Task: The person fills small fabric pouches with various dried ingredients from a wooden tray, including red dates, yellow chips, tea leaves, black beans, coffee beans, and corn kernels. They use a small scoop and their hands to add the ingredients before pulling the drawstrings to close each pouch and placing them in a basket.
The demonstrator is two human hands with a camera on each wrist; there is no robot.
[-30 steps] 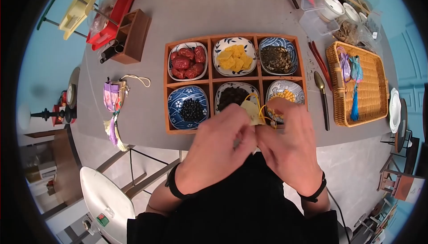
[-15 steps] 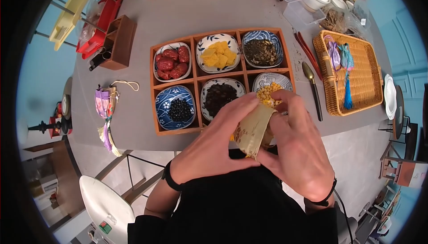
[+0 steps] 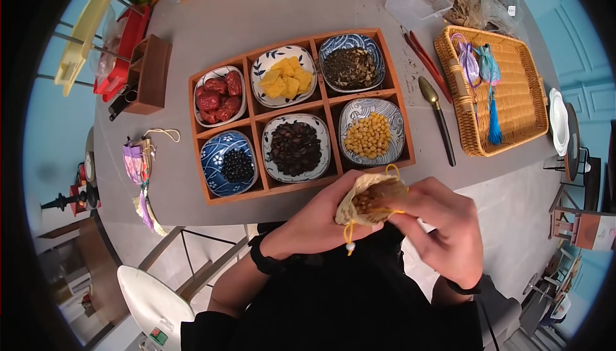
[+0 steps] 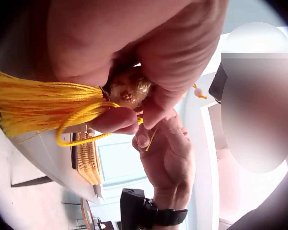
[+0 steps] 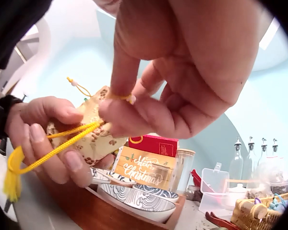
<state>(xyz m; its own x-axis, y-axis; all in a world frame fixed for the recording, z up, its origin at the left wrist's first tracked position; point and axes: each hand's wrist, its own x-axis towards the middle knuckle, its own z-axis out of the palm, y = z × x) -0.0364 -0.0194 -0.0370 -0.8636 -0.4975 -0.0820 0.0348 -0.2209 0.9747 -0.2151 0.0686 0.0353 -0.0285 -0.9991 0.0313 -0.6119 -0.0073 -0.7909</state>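
A small pale drawstring pouch [image 3: 347, 210] with a brown floral print is in front of the wooden tray, its mouth open and brownish bits showing inside. My left hand [image 3: 311, 224] grips the pouch's body from the left. On the other side, my right hand [image 3: 446, 226] pinches the rim and yellow cord between thumb and fingers. A white bead [image 3: 350, 246] hangs on one cord loop. The yellow tassel [image 4: 48, 108] sticks out below the left hand in the left wrist view. Cord [image 5: 62, 151] loops beside the left fingers in the right wrist view.
The divided wooden tray [image 3: 289, 194] holds bowls of red dates [image 3: 219, 99], yellow pieces [image 3: 287, 79], dried leaves [image 3: 350, 68], black beans [image 3: 237, 165], dark dried bits [image 3: 295, 149] and yellow kernels [image 3: 367, 136]. A spoon [image 3: 439, 120] and wicker basket [image 3: 520, 123] with sachets lie right; another sachet [image 3: 136, 165] lies left.
The hands have come down from over the tray's front bowls. The pouch has turned, so its mouth now faces up, gaping. The tray has shifted left in view as the head moved.
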